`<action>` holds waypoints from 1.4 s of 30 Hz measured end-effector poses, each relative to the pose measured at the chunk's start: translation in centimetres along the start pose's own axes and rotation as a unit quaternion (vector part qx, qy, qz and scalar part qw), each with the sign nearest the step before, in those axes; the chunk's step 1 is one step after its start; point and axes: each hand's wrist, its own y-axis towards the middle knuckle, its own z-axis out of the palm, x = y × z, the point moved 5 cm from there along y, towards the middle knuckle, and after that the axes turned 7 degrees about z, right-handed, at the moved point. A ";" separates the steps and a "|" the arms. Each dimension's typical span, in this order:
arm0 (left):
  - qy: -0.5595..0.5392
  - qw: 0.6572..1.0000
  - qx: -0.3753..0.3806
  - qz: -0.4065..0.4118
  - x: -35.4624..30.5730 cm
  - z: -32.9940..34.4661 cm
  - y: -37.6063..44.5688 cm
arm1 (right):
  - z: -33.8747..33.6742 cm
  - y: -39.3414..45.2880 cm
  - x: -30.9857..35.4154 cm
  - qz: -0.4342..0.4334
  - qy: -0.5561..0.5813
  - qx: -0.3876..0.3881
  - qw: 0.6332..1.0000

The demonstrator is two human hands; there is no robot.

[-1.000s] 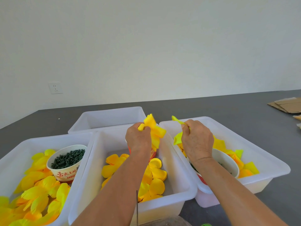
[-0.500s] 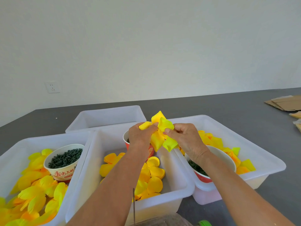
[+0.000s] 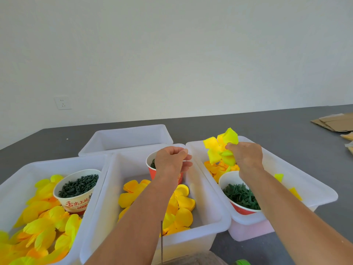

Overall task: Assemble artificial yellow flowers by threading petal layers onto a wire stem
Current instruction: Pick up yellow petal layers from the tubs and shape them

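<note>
The hands have drawn apart since half a second ago — the yellow flower [image 3: 221, 148] has passed wholly to the right hand [image 3: 245, 157], whose grip pinches it above the right bin [image 3: 313, 190]; the left hand [image 3: 172, 159] hovers over the red cup [image 3: 152, 172], fingers curled, holding nothing visible; a thin wire stem [image 3: 161, 240] stands near the middle bin [image 3: 214, 224] — loose petals [image 3: 181, 207] inside.

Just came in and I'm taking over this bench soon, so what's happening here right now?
A person is making artificial yellow flowers. Their right hand grips a bunch of yellow petal layers above the right-hand bin. The left hand hovers over the red paper cup in the middle bin, fingertips pinched; whether it holds anything is unclear. A thin wire stem stands upright at the near edge.
</note>
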 end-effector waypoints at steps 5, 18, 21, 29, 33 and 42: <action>0.018 1.000 0.002 0.007 0.1 0.1 0.2 | 0.7 0.1 -0.7 -0.002 -0.053 -0.010 0.999; 0.030 0.999 0.010 0.021 0.2 0.2 0.2 | 2.1 -0.2 -0.6 -0.102 -0.090 0.075 0.988; 0.031 0.998 0.046 0.031 0.0 0.7 0.1 | 1.7 -0.9 0.1 -0.131 -0.014 0.086 0.987; -0.014 0.982 0.187 0.031 -0.1 2.4 -0.6 | 2.9 -4.5 1.4 -0.103 0.128 0.316 0.935; -0.061 0.991 0.117 0.022 -0.1 1.7 -0.1 | 3.0 -4.2 1.0 -0.048 0.184 0.350 0.917; -0.129 0.976 0.151 -0.086 0.5 2.2 -0.1 | 2.7 -4.1 1.0 -0.044 0.173 0.323 0.930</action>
